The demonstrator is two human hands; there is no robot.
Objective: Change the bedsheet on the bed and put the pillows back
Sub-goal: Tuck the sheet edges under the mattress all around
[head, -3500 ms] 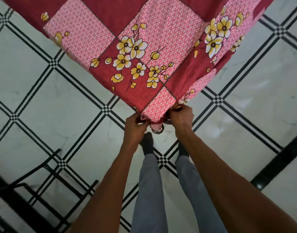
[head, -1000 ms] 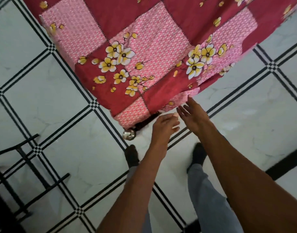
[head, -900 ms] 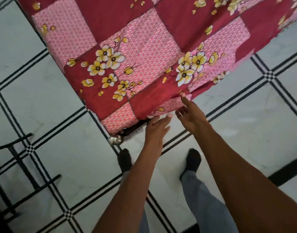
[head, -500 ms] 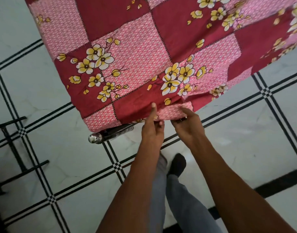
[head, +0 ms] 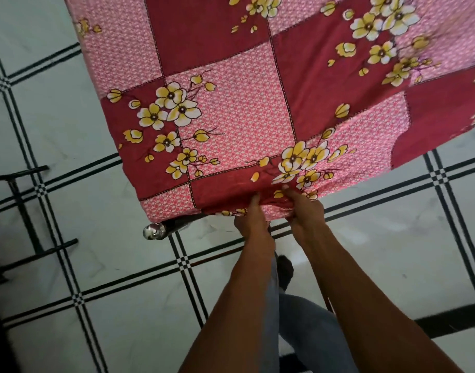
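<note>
Two hands, left [head: 254, 220] and right [head: 305, 211], grip one bedsheet [head: 231, 117] edge.

Bed corner, access: bedsheet [head: 231, 125] drapes over both edges, covering the mattress sides. Chrome bed-frame knob [head: 153, 230] protrudes just below the corner, blocking passage there. Open tiled floor [head: 379, 238] right of the corner and in front of it. Black metal rack [head: 23, 211] stands well left of the corner, narrowing that side
</note>
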